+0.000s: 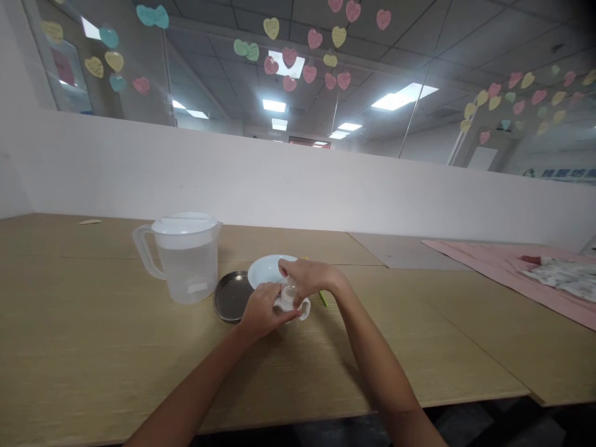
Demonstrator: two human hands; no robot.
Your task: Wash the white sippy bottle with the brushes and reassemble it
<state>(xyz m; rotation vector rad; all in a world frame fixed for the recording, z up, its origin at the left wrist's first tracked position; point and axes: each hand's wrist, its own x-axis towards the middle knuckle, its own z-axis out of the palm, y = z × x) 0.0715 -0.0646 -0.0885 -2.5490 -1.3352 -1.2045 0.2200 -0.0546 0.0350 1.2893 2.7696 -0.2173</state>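
A baby bottle [288,299] with a white collar, a clear teat and white loop handles is between my hands, over the table. My left hand [264,309] is wrapped around its left side, with the thumb stretched across the front. From above, my right hand [303,280] grips the bottle's top, fingers pointing down around the teat and collar. Most of the bottle's body is hidden by my hands. Just behind them lies a white bowl [265,269], partly covered by my right hand. To the left is a dark round metal tray [231,298].
A lidded clear plastic jug [189,261] stands left of the tray. A thin green-yellow stick-like item [323,299] lies right of my hands. On the far right, a pink cloth [503,267] bears a patterned fabric [565,277]. A white wall [288,186] rises behind the table.
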